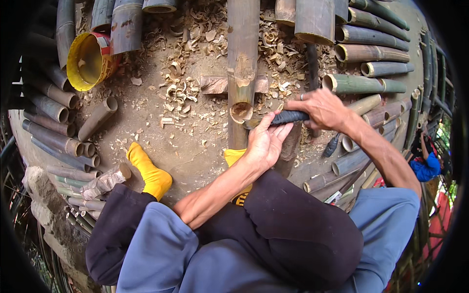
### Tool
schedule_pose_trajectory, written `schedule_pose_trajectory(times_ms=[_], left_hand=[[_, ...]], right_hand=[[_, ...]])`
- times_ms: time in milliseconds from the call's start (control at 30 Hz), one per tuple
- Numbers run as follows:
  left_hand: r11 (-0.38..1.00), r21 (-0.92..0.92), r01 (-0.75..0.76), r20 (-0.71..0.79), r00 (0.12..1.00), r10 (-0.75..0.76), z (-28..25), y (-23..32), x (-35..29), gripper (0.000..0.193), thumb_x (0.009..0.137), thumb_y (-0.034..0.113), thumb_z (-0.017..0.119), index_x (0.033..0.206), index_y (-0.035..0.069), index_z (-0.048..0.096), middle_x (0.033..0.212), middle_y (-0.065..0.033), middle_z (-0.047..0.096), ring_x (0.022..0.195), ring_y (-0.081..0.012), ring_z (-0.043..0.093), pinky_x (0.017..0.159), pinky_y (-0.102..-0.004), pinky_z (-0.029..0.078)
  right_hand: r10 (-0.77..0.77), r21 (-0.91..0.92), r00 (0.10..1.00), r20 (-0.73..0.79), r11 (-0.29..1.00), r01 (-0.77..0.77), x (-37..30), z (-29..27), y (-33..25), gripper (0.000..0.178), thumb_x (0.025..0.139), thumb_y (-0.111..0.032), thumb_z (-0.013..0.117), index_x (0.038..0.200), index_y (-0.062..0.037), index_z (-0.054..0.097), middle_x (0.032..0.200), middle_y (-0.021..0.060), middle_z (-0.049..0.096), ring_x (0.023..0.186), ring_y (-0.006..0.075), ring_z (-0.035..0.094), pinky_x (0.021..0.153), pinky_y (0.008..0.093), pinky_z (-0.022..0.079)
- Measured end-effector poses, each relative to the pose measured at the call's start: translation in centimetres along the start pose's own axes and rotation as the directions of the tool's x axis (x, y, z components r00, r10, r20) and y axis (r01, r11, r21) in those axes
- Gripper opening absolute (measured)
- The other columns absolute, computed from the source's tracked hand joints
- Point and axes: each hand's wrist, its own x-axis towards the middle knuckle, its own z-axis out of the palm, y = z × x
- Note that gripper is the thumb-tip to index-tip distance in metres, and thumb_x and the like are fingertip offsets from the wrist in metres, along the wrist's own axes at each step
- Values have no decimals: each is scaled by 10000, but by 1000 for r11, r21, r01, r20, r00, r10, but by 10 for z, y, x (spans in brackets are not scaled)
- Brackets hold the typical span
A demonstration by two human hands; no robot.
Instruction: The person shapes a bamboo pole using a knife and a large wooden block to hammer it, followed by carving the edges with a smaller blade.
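A knife with a black-wrapped handle (291,117) lies across both my hands, its short blade (251,124) pointing left at the cut end of a thick bamboo tube (243,53). My left hand (266,141) is closed around the front of the handle, thumb on top near the blade. At the rear of the handle, my right hand (322,111) grips with its fingers bent; it wears a ring and looks slightly blurred. The tube's open end faces me, with pale, scraped wood near its rim. A wooden block (213,84) sits crosswise under the tube.
Curled shavings (178,93) litter the ground. Bamboo tubes line both sides, including a green one (364,84) at right. A yellow-red container (88,61) stands at far left. Another black-handled tool (331,145) lies right of my hands. Someone in blue (425,166) is at far right.
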Motion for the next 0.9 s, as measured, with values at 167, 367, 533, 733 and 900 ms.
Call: schedule_pose_trajectory(times_ms=[167, 367, 533, 733, 900], left_hand=[[863, 470, 183, -170, 979, -114, -10, 24, -10, 268, 913, 180, 532, 1026, -62, 529, 1083, -187, 591, 1020, -297, 602, 953, -382, 498], [86, 950, 300, -289, 950, -118, -5, 78, -25, 346, 912, 269, 405, 928, -6, 614, 703, -123, 656, 467, -119, 622, 208, -283, 237], [175, 922, 345, -329, 937, -117, -19, 87, -11, 249, 868, 184, 496, 900, -49, 578, 730, -144, 612, 576, -213, 622, 498, -286, 566], [165, 958, 233, -219, 970, -104, -20, 61, -19, 297, 884, 221, 494, 952, -52, 590, 757, -144, 641, 539, -171, 610, 468, -260, 539], [849, 528, 16, 217, 964, -153, -18, 38, 7, 245, 935, 173, 556, 1100, -4, 593, 1134, -104, 599, 1053, -192, 584, 867, -335, 543]], right_hand=[[237, 516, 970, -53, 838, -177, -25, 67, -48, 508, 683, -159, 711, 1154, -172, 521, 819, 155, 649, 733, 358, 645, 664, 461, 518], [448, 855, 893, 35, 450, -259, -9, 92, -155, 466, 781, -145, 625, 1143, -49, 347, 719, 256, 603, 645, 429, 619, 599, 496, 509], [512, 895, 859, -2, 385, -227, 10, 85, -179, 397, 812, -142, 581, 1074, 18, 331, 648, 290, 580, 609, 486, 588, 569, 535, 470], [576, 809, 802, -159, 541, -229, -15, 89, -156, 443, 772, -127, 617, 1164, -73, 418, 849, 212, 609, 763, 430, 601, 665, 509, 469], [379, 18, 744, -550, 896, -443, -18, 53, -87, 329, 746, -136, 621, 1071, -147, 580, 868, 54, 597, 770, 234, 556, 675, 364, 426]])
